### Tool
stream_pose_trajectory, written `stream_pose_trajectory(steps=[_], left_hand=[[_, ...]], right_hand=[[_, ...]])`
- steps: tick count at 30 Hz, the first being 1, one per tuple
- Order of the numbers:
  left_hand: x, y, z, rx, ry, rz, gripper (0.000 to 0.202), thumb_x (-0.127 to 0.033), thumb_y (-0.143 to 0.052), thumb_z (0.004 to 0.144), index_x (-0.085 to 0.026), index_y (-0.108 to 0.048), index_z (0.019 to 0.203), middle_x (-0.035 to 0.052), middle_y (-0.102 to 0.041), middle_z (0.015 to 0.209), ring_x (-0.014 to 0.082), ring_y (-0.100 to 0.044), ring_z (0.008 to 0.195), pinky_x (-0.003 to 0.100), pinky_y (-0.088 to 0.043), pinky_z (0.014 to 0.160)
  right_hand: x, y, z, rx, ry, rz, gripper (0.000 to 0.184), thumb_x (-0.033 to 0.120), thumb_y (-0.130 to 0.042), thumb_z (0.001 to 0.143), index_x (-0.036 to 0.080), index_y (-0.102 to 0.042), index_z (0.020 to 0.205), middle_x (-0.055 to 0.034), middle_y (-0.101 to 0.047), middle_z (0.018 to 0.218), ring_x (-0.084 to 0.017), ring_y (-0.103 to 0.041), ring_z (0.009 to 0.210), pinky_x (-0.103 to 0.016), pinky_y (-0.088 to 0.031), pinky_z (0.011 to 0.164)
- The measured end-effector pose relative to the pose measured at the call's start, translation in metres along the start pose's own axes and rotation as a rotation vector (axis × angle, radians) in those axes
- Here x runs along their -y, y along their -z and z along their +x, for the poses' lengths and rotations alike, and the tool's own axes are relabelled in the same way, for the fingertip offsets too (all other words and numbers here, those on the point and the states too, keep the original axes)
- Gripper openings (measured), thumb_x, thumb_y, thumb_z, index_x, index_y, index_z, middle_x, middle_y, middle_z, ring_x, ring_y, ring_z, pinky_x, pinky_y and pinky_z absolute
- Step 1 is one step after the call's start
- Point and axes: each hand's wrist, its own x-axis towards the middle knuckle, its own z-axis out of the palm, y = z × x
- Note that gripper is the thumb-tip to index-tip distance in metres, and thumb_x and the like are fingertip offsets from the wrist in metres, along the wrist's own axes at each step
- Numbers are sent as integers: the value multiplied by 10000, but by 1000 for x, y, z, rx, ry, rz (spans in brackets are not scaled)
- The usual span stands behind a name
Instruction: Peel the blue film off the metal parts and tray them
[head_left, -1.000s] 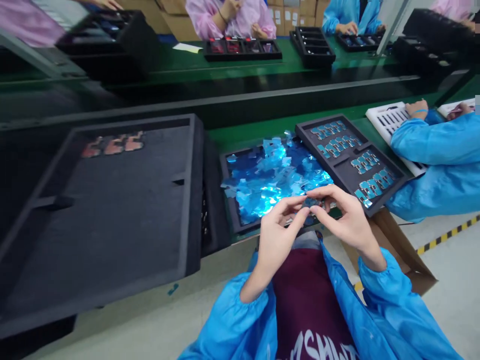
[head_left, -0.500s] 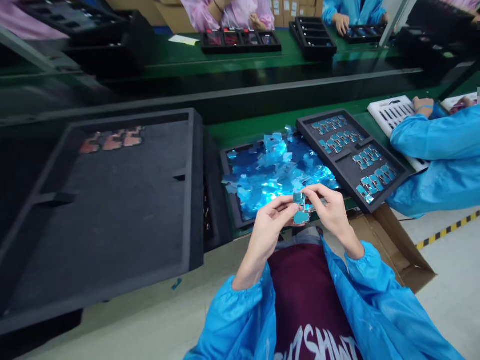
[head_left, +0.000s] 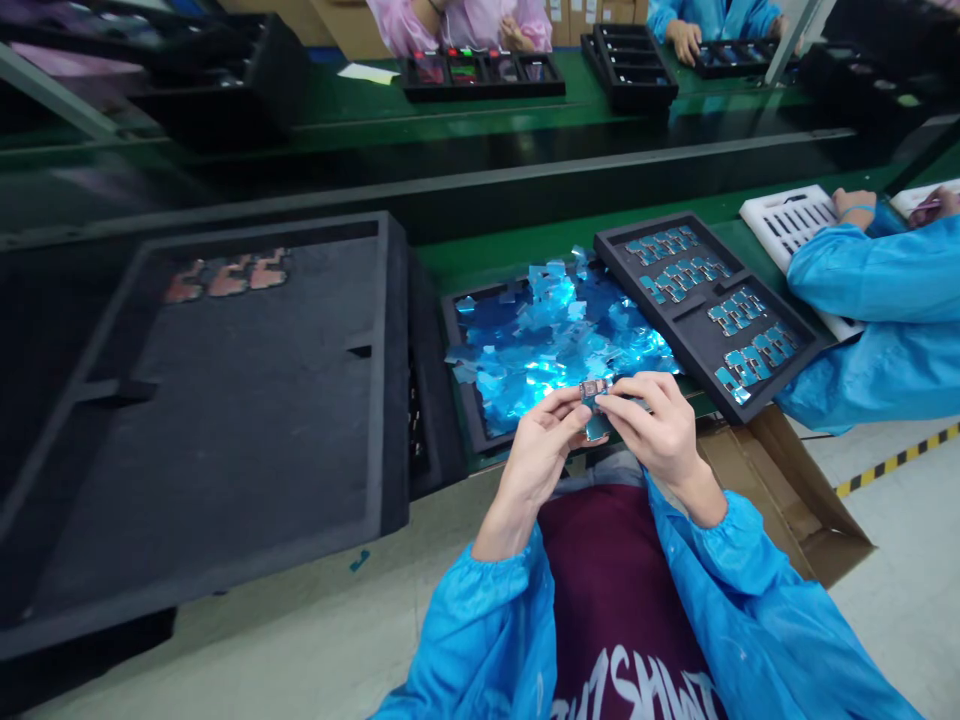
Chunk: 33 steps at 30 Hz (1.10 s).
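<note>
My left hand (head_left: 541, 440) is closed on a small circuit board (head_left: 598, 428), thumb on its near face. The board's lower part looks blue, while its upper end shows bare and metallic. My right hand (head_left: 664, 430) is pinched against the board's middle, on a piece of blue film that its fingers mostly hide. Just beyond both hands lies a black tray (head_left: 480, 428) heaped with loose blue film pieces (head_left: 555, 340). To the right, a black foam tray (head_left: 694, 315) carries rows of blue-covered boards (head_left: 739, 312).
A large black foam tray (head_left: 262, 400) on the left holds 3 copper-coloured boards (head_left: 229, 276) at its far edge. A co-worker's blue sleeve (head_left: 870, 270) reaches over a white slotted tray (head_left: 791, 225). A cardboard box (head_left: 795, 490) stands on the floor. Other people sit across the green bench.
My right hand has moved slightly left and in over the board. The board's upper end has gone from blue to bare metallic. My left hand keeps its hold.
</note>
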Motion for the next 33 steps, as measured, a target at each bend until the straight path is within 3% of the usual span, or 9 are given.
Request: stream_pose_trajectory(steps=[3,9,15,20,22,25,27,30,33], left_hand=[[-1,2,3,4,36,-47,643,-488,-1083,624,-180,-786,1105,88,-795,1131,178,-748,876,290,-698,695],[-4,4,10,-56,50,-105,624,-472,-1086,626,-189,-784,1094,42,-793,1030,141,-737,825,227,-653,697],[-14,7,17,-283,-222,-108,473,-344,-1062,653,-192,-783,1003,-12,-751,923,96,-678,769,188,-623,743],[-25,-6,-11,-412,-333,19,310,-284,-1008,707,-232,-773,903,-11,-756,1010,132,-664,799,226,-653,718],[-33,-8,-35,-423,-308,115,274,-313,-990,743,-247,-784,912,-8,-761,999,149,-678,807,225,-655,690],[-53,2,-71,-437,-323,232,291,-386,-978,773,-243,-803,957,0,-766,932,161,-706,768,233,-658,657],[-71,14,-90,-431,-377,274,332,-420,-970,781,-236,-811,1006,11,-762,881,172,-711,711,250,-643,586],[-105,38,-98,-422,-478,296,441,-450,-938,807,-213,-800,1152,29,-751,865,170,-692,633,258,-596,490],[-150,76,-79,-420,-552,269,504,-408,-937,785,-193,-783,1213,42,-751,944,156,-703,686,257,-612,552]], right_hand=[[-1,6,-5,66,55,57,261,225,-613,1108,336,-843,1160,-68,-820,1129,-264,-718,1069,-457,-660,955],[-6,10,-17,169,92,156,263,207,-607,1115,324,-820,1216,-65,-832,1182,-254,-751,1172,-435,-673,1006],[-13,-6,-33,174,129,159,199,261,-580,1127,273,-776,1156,-75,-828,1138,-227,-776,1115,-426,-667,1039],[-25,-34,2,-45,-346,117,236,326,-503,1158,217,-702,1220,-91,-786,1113,-207,-752,995,-359,-650,924],[-42,-43,30,19,-469,85,246,330,-484,1166,220,-678,1269,-71,-772,1156,-196,-739,1013,-331,-629,930],[-63,-50,63,271,-456,-36,220,249,-555,1119,222,-688,1292,-90,-762,1267,-244,-699,1181,-373,-590,1037],[-67,-51,69,357,-385,-161,273,162,-575,1058,179,-716,1291,-165,-736,1359,-312,-649,1289,-446,-557,1109],[-79,-52,61,221,-229,-282,360,129,-540,1009,151,-742,1306,-233,-721,1367,-369,-651,1257,-537,-559,1090],[-114,-60,56,57,-102,-311,370,237,-519,1033,165,-752,1311,-216,-723,1349,-398,-669,1214,-572,-576,1027]])
